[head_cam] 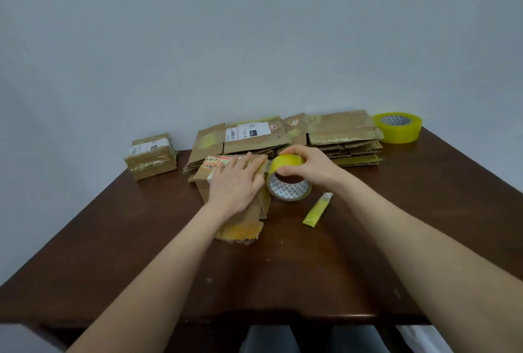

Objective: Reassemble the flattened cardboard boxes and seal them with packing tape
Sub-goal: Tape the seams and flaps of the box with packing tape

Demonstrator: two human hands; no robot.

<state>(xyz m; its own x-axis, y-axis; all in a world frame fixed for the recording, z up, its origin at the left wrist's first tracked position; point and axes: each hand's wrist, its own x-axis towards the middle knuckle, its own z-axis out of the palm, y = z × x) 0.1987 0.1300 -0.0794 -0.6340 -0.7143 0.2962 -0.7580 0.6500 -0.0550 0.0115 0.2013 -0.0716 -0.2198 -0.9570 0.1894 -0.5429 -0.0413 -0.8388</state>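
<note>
On the table (283, 282), box (240, 225) and tape (288, 187) side by side.
Left hand (236, 184) presses flat on the box, fingers straight; right hand (310, 166) has its fingers (291, 151) clamped on the tape, just right of the box. Flat boxes (283, 137) lie beyond.

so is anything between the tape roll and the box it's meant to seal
Nothing visible between them. The tape roll, gripped by the right hand, sits against the right edge of the box. The left hand lies flat on the box top, so it covers part of where tape may run.
</note>
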